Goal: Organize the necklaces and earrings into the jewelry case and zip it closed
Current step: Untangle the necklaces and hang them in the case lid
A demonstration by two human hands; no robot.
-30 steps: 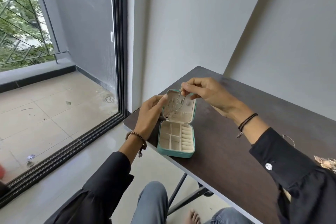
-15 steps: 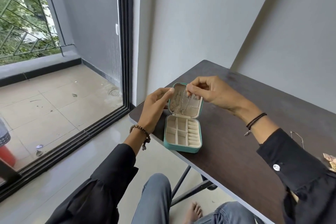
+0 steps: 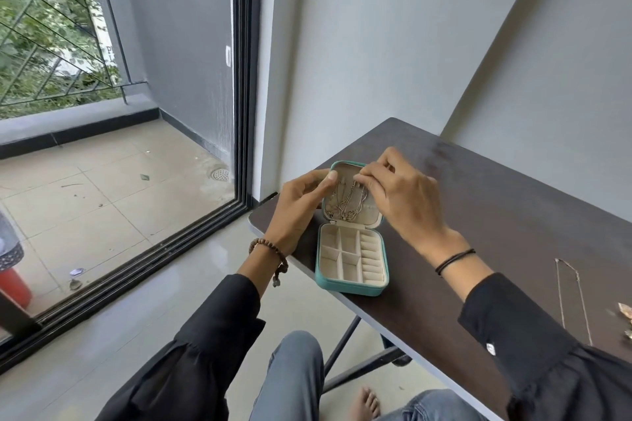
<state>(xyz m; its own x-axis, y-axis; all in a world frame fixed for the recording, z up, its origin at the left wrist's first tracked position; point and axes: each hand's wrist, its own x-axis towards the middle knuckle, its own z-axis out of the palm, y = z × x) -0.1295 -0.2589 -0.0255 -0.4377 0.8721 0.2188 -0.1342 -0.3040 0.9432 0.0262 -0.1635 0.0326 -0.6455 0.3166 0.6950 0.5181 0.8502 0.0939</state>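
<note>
While the teal jewelry case (image 3: 352, 265) lies open at the desk's (image 3: 506, 215) near corner, silver necklaces (image 3: 346, 206) hang inside its raised lid (image 3: 372, 216). The left hand (image 3: 297, 205) grips the lid's left edge with curled fingers; the right hand (image 3: 405, 196) arches over, pinching the silver necklaces' top. A loose chain (image 3: 578, 304) lies well apart, rightward.

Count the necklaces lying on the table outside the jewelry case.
1: a thin chain necklace lies on the table by the right sleeve, right of the case. Others may sit beyond the frame's right edge.
</note>
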